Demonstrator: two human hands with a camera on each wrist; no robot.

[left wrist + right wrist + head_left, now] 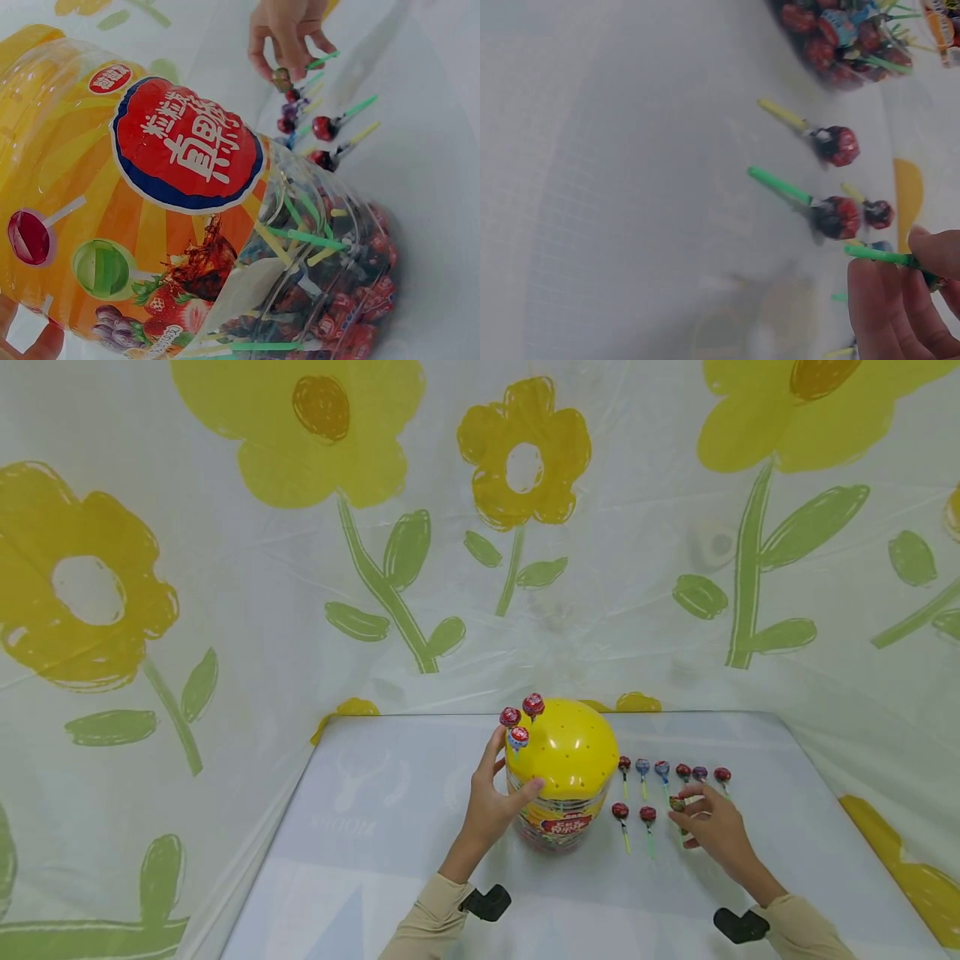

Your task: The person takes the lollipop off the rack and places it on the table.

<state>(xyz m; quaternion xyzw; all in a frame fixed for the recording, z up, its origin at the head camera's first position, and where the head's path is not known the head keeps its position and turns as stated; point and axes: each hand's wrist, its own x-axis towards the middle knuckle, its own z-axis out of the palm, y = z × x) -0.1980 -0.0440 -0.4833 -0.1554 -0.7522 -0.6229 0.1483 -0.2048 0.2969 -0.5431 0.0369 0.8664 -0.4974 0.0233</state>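
Note:
A clear plastic jar (564, 827) with a yellow lid (573, 735) stands upright on the table. My left hand (489, 808) grips its left side near the top, thumb at the front edge of the lid. Three wrapped lollipops (518, 738) stick up from holes at the lid's left. Right of the jar, my right hand (718, 831) pinches a lollipop (677, 804); its green stick (877, 255) points away from the fingers in the right wrist view. Many more lollipops (360, 300) show through the jar wall in the left wrist view.
Two lollipops, one with a red wrapper (620, 811), lie in a front row right of the jar. Behind them is a row of several more, including a blue one (642, 766). A flowered white cloth (600, 635) hangs behind the pale table (360, 868).

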